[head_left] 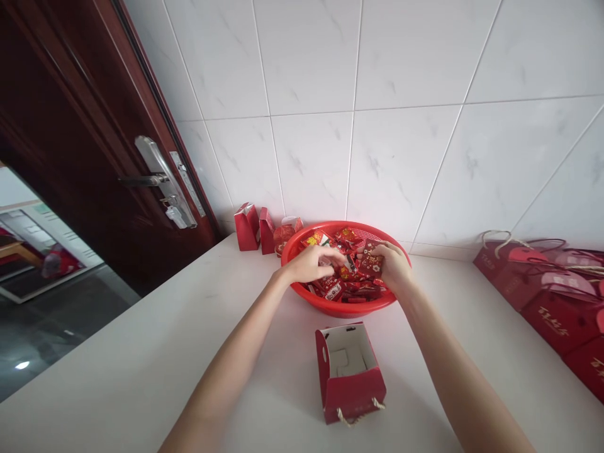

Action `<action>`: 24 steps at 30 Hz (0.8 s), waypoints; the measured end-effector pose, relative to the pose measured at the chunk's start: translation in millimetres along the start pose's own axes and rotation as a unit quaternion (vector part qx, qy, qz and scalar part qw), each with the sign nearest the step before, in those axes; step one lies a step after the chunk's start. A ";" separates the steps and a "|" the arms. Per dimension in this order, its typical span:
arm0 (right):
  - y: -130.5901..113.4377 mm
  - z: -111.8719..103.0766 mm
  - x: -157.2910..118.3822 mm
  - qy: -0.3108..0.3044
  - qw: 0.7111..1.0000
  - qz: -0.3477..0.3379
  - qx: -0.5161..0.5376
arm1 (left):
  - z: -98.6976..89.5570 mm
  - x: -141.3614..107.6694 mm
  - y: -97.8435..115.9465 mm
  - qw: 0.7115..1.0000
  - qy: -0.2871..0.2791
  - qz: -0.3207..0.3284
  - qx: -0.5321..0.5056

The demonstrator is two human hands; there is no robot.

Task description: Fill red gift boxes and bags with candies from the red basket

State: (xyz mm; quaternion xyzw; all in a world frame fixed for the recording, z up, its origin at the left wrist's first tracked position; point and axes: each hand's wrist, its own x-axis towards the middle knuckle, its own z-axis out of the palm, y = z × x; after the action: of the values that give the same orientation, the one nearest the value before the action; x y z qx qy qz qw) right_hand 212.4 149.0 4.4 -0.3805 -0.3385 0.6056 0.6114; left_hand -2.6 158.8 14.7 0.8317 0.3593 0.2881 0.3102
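A red plastic basket (330, 309) with a perforated side stands against the wall, filled with red-wrapped packets (346, 290). My left hand (311, 263) reaches over its left side, thumb and fingers apart above the wrappers. At the basket's right side, my right hand (395, 264) grips a dark red packet with a pale flower print (372, 259). In front of the basket is a red gift box (355, 396) with its top open. Its white inside shows nothing in it, and a twisted rope handle hangs at its near side.
Small red boxes (247, 228) stand by the wall, left of the basket. Several red gift bags or boxes with rope handles (542, 296) line the right side of the white table (189, 340). A dark wooden door (85, 113) with a metal handle is at the left.
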 end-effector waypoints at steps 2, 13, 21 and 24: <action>-0.3 0.7 -2.3 -0.015 1.000 -0.005 -0.006 | 2.0 -1.8 4.5 0.994 -0.102 -0.027 0.034; -3.7 2.8 -5.8 -0.045 0.999 0.008 -0.006 | 6.2 1.1 -4.3 0.998 0.005 -0.065 -0.015; -7.7 6.4 -10.5 -0.046 0.997 0.043 -0.033 | 8.7 5.6 -6.9 0.989 0.135 -0.031 -0.056; -10.4 8.3 -12.4 -0.083 0.994 0.063 -0.033 | 10.2 6.3 -0.1 0.984 0.172 0.048 -0.014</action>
State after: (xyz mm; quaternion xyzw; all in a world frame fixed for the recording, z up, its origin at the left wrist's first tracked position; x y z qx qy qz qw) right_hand 209.7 137.4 18.1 -0.3693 -0.3836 0.6609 0.5289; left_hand 8.1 160.5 9.7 0.7816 0.3627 0.4468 0.2407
